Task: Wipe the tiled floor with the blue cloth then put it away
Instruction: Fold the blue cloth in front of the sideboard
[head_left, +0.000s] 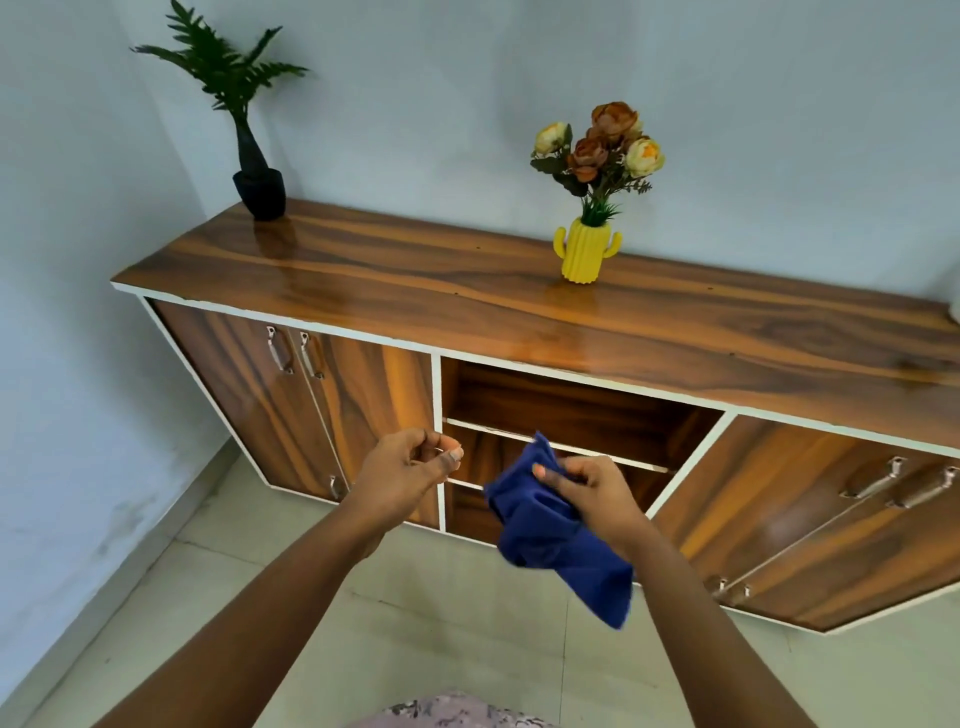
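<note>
1. Landmark: the wooden cabinet (519, 332) against the wall. All positions below are given relative to it.
2. Far left on its top surface: a dark potted plant (249, 130). It plays no part in the task.
3. My left hand (410, 467) is in front of the cabinet's left doors, just left of the open shelves (571, 431). Its fingers (452, 454) are loosely curled and hold nothing.
4. The blue cloth (550, 540) hangs bunched in front of the open shelves, off the tiled floor (441, 613).
5. My right hand (597, 486) is in front of the shelves' right half, its fingers clenched on the upper part of the cloth.
6. Right of centre on the top surface: a yellow cactus vase (584, 252) of flowers.
7. Step in hand, as I judge it: gathering or arranging the cloth. Whether wiping is finished cannot be told.
8. Next move calls for either lowering the cloth flat to the floor, or folding it with both hands and placing it on a shelf.
</note>
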